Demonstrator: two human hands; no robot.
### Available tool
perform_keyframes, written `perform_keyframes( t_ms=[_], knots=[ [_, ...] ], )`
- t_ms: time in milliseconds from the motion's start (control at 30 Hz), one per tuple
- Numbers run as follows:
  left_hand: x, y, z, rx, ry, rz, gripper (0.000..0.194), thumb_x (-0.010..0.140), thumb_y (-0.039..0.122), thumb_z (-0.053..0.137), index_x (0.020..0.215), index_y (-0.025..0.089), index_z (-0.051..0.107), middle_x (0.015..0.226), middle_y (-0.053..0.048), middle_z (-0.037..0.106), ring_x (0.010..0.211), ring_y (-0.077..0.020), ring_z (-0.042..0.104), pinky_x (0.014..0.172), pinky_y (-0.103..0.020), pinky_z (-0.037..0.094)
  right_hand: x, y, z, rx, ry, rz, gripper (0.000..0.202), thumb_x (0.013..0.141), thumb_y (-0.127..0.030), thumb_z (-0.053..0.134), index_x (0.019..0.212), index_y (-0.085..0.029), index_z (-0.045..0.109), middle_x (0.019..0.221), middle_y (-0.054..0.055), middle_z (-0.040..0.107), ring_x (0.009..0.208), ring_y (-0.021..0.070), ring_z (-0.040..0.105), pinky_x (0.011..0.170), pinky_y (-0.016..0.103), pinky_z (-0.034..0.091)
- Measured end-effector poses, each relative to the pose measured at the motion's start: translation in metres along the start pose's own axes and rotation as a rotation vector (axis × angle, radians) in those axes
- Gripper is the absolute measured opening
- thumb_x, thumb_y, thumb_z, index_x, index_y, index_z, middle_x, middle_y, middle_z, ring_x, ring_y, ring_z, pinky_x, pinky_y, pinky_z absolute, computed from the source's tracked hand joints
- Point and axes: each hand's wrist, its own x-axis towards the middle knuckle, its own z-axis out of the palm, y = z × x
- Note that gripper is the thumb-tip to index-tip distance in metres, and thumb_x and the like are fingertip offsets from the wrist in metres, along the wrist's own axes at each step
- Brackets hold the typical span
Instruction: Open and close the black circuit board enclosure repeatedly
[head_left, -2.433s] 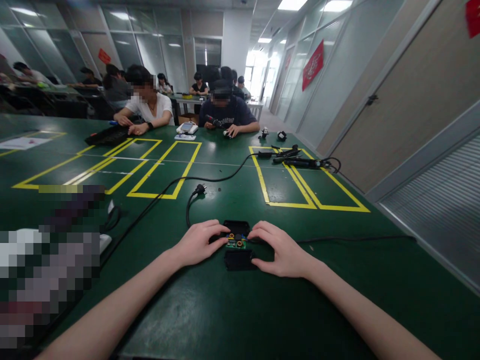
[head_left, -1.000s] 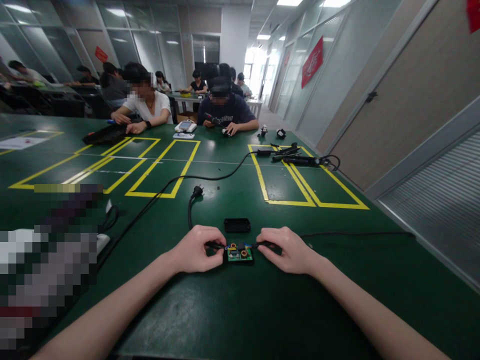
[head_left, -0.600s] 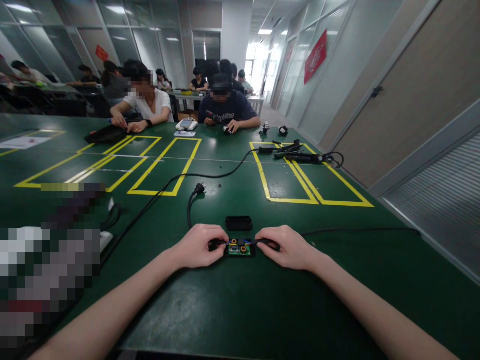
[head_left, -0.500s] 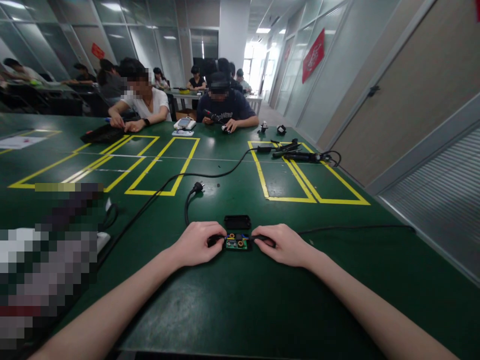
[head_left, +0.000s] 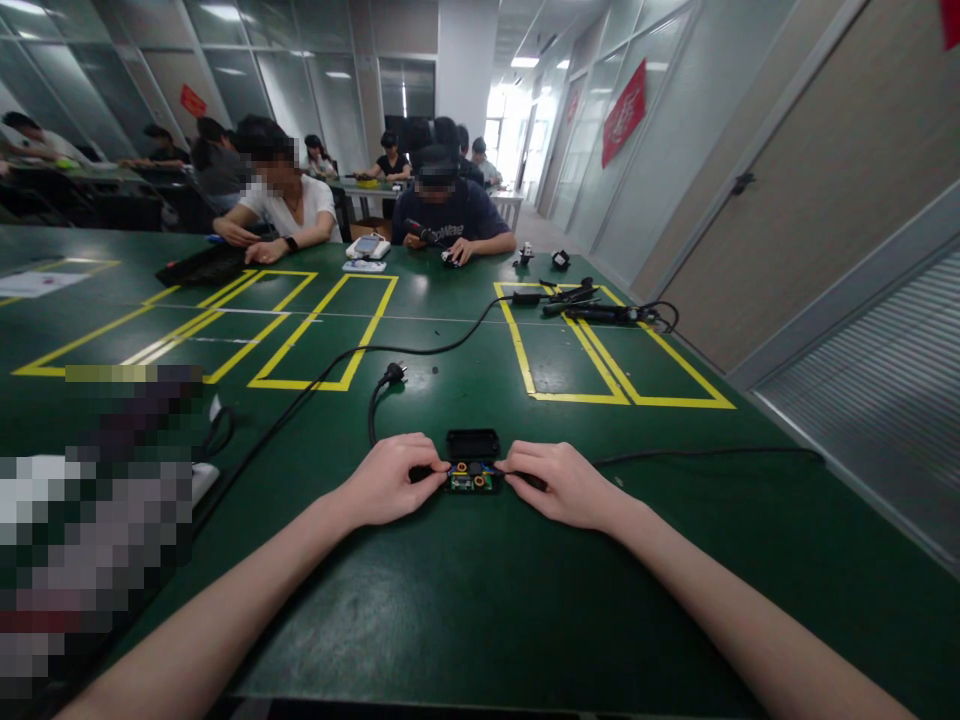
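Note:
A small green circuit board (head_left: 462, 482) with copper-wound coils sits in a black casing half (head_left: 491, 489) on the table before me. Just beyond it lies the other black casing half (head_left: 472, 443), hollow side up. My left hand (head_left: 394, 482) is closed at the board's left end, its fingers pinching a black power cord; the cord with a plug (head_left: 394, 374) curves out behind that hand. At the right end my right hand (head_left: 547, 484) pinches a second black cable (head_left: 712, 453), which runs off to the right. The fingertips partly hide both cable ends.
A long black cord (head_left: 420, 350) crosses the green table (head_left: 480, 620) to black tools (head_left: 600, 312) at the far right. Yellow tape rectangles (head_left: 300, 385) mark the surface. Blurred-out items (head_left: 105, 530) fill the left side. Two people (head_left: 454, 215) work at the far edge.
Both hands and the casing half with the board have shifted slightly away from me, closer to the other casing half. The fingers have moved a little at the cable ends.

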Motion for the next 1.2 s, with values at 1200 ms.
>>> perform_keyframes(
  t_ms=[1200],
  knots=[
    [-0.001,0.003,0.012,0.193,-0.005,-0.039,0.057,0.072,0.046,0.093,0.120,0.022,0.074,0.138,-0.014,0.067,0.123,-0.0341,0.061,0.104,-0.051,0.049,0.006,-0.003,0.023,0.204,0.218,0.298,0.007,0.096,-0.020,0.065,0.098,-0.023,0.071,0.113,0.009,0.073,0.109,0.0262,0.068,0.096,0.045,0.053]
  ],
)
